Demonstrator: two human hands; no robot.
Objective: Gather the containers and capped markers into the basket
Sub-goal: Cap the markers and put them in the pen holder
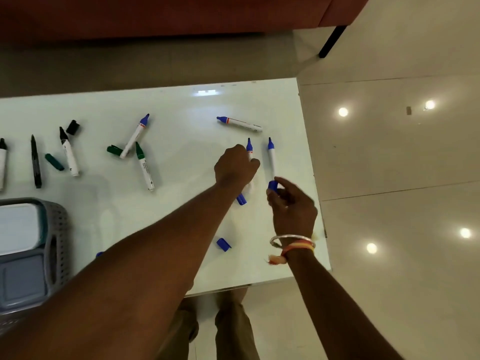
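White glossy worktop: L hand grips uncapped blue-tipped white marker; R hand pinches blue plastic cap. Grey perforated plastic basket sits near-left, well apart.

Both arms bare, stretched forward. Left arm enters from lower left on a long diagonal, up and to the right, forearm angled toward the midline. Left hand has its back to the camera, knuckles up, fingers curled down round a blue marker whose tip juts out past the knuckles. Right arm enters from lower right, forearm steeper. Right wrist carries a silver bangle and, just below it, a red-orange thread band. Right hand sits near the left, not touching it, fingers bunched, fingertips pinching a blue cap.
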